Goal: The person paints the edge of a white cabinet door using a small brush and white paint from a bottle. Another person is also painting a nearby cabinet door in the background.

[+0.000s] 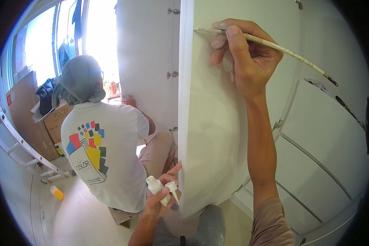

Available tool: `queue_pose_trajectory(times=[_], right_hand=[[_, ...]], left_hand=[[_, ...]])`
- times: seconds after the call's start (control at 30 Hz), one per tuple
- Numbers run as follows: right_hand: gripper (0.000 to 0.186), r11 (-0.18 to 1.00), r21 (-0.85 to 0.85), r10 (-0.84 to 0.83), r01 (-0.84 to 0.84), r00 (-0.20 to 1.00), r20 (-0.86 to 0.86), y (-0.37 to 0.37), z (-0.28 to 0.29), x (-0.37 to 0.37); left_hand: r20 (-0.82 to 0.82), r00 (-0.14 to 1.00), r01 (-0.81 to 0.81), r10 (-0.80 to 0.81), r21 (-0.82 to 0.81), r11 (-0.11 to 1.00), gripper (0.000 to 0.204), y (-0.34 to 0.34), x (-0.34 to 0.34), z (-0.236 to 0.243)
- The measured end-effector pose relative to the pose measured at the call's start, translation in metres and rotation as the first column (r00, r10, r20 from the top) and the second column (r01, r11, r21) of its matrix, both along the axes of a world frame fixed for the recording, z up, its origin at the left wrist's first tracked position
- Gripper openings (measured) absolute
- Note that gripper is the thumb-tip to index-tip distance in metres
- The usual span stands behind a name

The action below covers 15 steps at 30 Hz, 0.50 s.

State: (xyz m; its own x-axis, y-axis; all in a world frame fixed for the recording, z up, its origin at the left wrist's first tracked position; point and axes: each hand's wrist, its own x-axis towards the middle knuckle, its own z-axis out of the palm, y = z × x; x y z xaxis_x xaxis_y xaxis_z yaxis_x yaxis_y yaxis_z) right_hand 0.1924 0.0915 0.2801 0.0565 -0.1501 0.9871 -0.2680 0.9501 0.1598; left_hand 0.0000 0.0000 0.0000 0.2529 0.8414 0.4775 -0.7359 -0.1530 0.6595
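Head view: right hand (pixel 251 61) pinches a slim brush (pixel 291 53), likely light, stiff, best held near its bristles (pixel 207 30); left hand (pixel 153 207) clasps white bottle (pixel 153 185) and cap (pixel 171 186).

An indoor room in use as a decorating site is indicated: a tall cupboard door (pixel 145 53) is fitted with metal hinges (pixel 173 74), a slim paintbrush (pixel 299 59) is held at a nearer cabinet door (pixel 217 151), and a stepladder (pixel 30 146) and cardboard box (pixel 57 128) are seen near bright windows (pixel 41 45). Whether home or office cannot be told.
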Motion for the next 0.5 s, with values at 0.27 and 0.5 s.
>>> queue_pose_trajectory(times=[0.27, 0.5], right_hand=[[0.016, 0.994, 0.025, -0.105, 0.105, 0.994, 0.003, 0.005, -0.001, -0.001], [0.016, 0.997, 0.055, -0.059, 0.059, 0.998, 0.002, 0.016, 0.003, -0.001]], left_hand=[[0.033, 0.999, -0.009, 0.009, 0.0, 1.0, 0.031, 0.004, 0.002, 0.001], [0.025, 1.0, -0.012, 0.012, -0.003, 1.0, 0.031, 0.01, 0.002, 0.004]])
